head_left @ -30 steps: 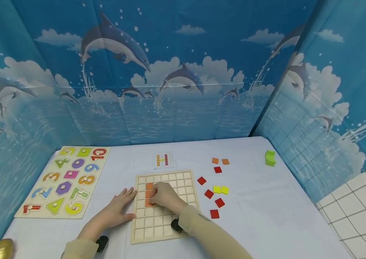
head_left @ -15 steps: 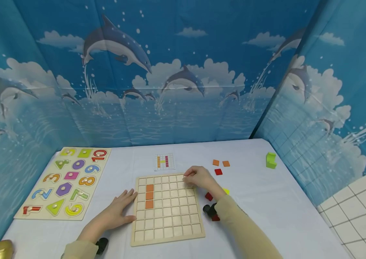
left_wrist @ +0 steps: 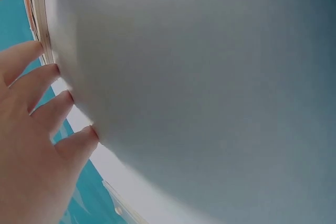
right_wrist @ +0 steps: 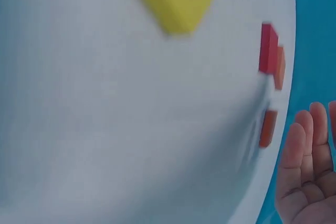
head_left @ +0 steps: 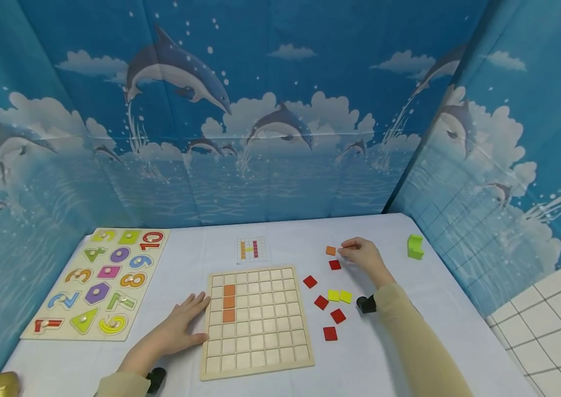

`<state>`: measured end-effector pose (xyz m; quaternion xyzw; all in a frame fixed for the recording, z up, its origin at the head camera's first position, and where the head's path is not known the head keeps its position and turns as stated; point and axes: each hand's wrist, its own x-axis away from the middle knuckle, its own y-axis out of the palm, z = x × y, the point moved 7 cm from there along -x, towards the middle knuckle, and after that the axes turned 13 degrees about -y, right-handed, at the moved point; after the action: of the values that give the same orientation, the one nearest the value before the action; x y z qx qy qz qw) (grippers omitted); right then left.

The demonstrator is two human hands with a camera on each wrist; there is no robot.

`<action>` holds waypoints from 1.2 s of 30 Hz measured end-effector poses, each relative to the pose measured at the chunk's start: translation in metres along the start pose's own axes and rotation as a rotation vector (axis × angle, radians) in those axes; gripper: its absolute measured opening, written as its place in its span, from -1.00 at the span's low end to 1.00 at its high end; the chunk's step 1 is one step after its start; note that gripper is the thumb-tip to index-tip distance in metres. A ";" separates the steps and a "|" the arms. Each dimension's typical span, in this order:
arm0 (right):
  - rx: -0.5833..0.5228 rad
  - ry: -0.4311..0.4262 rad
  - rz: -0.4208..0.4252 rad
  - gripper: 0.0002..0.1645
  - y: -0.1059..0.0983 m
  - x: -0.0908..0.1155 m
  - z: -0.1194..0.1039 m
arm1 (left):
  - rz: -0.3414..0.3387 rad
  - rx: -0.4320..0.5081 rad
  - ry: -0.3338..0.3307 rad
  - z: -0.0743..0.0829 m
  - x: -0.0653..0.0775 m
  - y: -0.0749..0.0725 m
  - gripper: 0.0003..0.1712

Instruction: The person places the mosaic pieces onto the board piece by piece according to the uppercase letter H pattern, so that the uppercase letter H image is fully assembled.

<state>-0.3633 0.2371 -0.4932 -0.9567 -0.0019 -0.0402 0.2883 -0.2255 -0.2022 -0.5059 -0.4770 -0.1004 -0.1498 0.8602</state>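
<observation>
In the head view, a square wooden grid board [head_left: 255, 370] lies on the white table with three orange tiles [head_left: 229, 302] in one column. My left hand [head_left: 177, 325] rests flat at the board's left edge, fingers spread, fingertips touching the rim; the left wrist view shows these fingertips [left_wrist: 88, 134] close up. My right hand [head_left: 366, 258] is over the back right of the table, its relaxed fingers right by a loose orange tile [right_wrist: 268, 128], which the hand covers in the head view. Beside it lie another orange tile [head_left: 330, 250] and a red tile [head_left: 334, 265].
Several red tiles [head_left: 330, 333] and two yellow tiles [head_left: 345, 296] lie right of the board. Behind the board is a pattern card [head_left: 263, 257]. A number puzzle board [head_left: 129, 309] lies at left, a green block [head_left: 415, 246] far right, and a gold object [head_left: 3, 384] front left.
My right hand has left the orange tiles on the board and moved right and back, over to the loose orange tiles. The left hand stays at the board's edge.
</observation>
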 end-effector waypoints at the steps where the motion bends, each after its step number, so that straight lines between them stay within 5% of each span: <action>1: 0.000 0.005 -0.001 -0.55 -0.003 -0.001 0.003 | -0.001 0.003 0.000 0.000 0.000 0.000 0.02; 11: -0.037 0.050 0.027 -0.47 -0.020 -0.010 0.022 | 0.000 0.006 -0.005 0.002 0.001 0.001 0.01; 36: 0.037 0.054 -0.037 -0.37 -0.011 -0.015 0.022 | 0.006 0.025 -0.004 0.003 0.001 -0.001 -0.01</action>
<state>-0.3763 0.2586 -0.5071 -0.9496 -0.0126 -0.0715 0.3051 -0.2249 -0.2006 -0.5037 -0.4668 -0.1025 -0.1448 0.8664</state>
